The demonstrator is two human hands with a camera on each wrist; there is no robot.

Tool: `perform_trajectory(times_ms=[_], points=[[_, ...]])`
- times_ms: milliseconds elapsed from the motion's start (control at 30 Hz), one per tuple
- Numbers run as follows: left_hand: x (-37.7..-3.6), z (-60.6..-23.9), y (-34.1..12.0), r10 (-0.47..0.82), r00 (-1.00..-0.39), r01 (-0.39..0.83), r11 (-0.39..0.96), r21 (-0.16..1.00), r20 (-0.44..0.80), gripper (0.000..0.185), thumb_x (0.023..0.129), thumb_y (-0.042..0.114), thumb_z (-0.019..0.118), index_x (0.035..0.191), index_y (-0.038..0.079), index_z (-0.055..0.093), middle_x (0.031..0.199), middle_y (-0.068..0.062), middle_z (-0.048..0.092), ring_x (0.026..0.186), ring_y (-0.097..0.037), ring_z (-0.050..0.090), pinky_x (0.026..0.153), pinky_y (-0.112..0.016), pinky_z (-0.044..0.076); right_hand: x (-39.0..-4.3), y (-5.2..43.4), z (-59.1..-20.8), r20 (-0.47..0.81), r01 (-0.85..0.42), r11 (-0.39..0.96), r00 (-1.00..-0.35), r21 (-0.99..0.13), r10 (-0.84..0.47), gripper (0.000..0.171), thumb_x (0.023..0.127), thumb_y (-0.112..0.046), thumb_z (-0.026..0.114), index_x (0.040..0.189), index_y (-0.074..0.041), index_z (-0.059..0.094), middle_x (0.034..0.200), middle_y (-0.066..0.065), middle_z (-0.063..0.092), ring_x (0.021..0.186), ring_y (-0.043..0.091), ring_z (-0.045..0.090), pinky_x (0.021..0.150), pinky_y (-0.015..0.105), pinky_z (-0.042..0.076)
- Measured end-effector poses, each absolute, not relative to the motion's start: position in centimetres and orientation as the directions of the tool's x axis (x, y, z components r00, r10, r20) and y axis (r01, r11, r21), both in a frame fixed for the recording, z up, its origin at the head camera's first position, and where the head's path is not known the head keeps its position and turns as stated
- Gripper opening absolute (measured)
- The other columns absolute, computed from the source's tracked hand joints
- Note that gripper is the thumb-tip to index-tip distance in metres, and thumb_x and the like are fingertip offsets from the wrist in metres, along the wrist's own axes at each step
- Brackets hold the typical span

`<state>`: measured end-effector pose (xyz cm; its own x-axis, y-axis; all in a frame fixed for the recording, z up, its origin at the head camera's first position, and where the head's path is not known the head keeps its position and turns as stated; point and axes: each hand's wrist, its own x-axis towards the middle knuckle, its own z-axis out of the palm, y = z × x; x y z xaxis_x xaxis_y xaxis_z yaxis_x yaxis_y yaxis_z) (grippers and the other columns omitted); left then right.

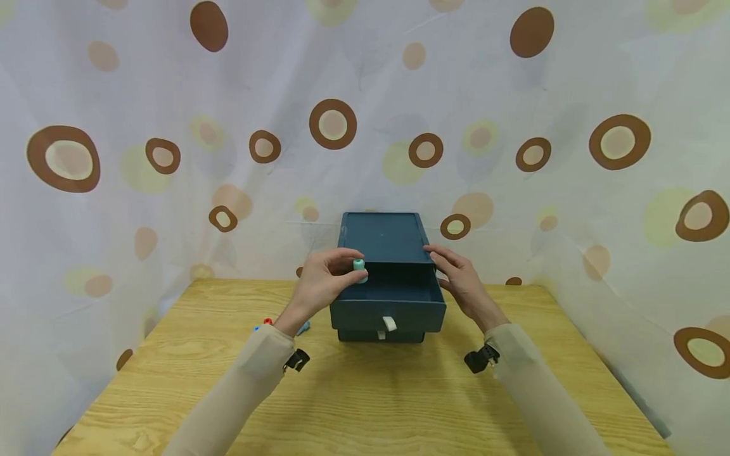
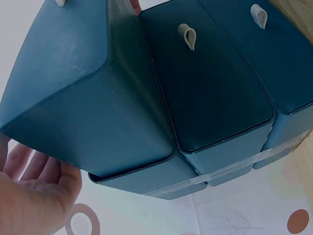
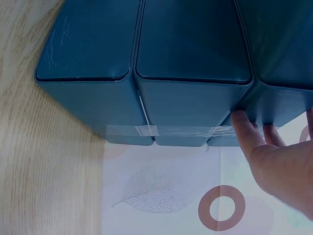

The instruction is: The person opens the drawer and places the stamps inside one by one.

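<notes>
A dark teal drawer box (image 1: 381,237) stands at the far middle of the wooden table (image 1: 365,392). Its top drawer (image 1: 388,311), with a white pull tab (image 1: 390,323), is pulled out toward me. My left hand (image 1: 327,278) pinches a small pale green cylinder (image 1: 359,266) just above the drawer's left edge. My right hand (image 1: 459,278) rests with straight fingers against the box's right side near its top. In the right wrist view the fingertips (image 3: 243,125) touch the box (image 3: 186,49). The left wrist view shows the palm (image 2: 34,191) beside the box (image 2: 98,98); the cylinder is hidden there.
A lower drawer with its own white tab (image 1: 381,334) is closed under the open one. Small red (image 1: 267,322) and blue (image 1: 303,327) items lie on the table behind my left wrist. A spotted curtain (image 1: 171,158) surrounds the table on three sides.
</notes>
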<state>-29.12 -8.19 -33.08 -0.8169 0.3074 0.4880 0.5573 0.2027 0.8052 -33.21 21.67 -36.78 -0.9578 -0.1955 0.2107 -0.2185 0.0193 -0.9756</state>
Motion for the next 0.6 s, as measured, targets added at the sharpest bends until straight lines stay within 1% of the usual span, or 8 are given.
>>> perform_trajectory(times_ms=[233,467,600], points=[[-29.6,-32.6,-7.7,0.352,-0.829,0.536,0.276,0.798,0.435,0.034,0.088,0.017,0.074,0.121,0.008,0.069,0.106,-0.007,0.073,0.095,-0.018,0.071,0.083,-0.033,0.057,-33.2,21.7,-36.7,0.217,-0.221,0.004,-0.958,-0.975,-0.190,0.056,0.100,-0.043,0.053,0.144,-0.009,0.047,0.159,0.011,0.032,0.148,0.032,0.025,0.116,0.062,0.022],[-29.9,-32.4,-6.9,0.393,-0.836,0.521,0.354,0.777,0.382,0.032,0.088,0.018,0.074,0.118,0.008,0.071,0.103,-0.005,0.075,0.090,-0.014,0.072,0.079,-0.030,0.057,-33.1,21.7,-36.9,0.213,-0.217,0.004,-0.958,-0.976,-0.192,0.054,0.101,-0.041,0.052,0.144,-0.009,0.047,0.159,0.010,0.031,0.148,0.032,0.024,0.116,0.061,0.022],[-30.2,-32.1,-6.5,0.403,-0.832,0.536,0.409,0.739,0.380,0.032,0.088,0.018,0.075,0.118,0.009,0.072,0.102,-0.003,0.075,0.090,-0.013,0.071,0.078,-0.030,0.057,-33.1,21.7,-36.8,0.217,-0.222,0.005,-0.958,-0.975,-0.186,0.054,0.101,-0.041,0.052,0.144,-0.008,0.047,0.158,0.011,0.032,0.148,0.032,0.025,0.116,0.062,0.022]])
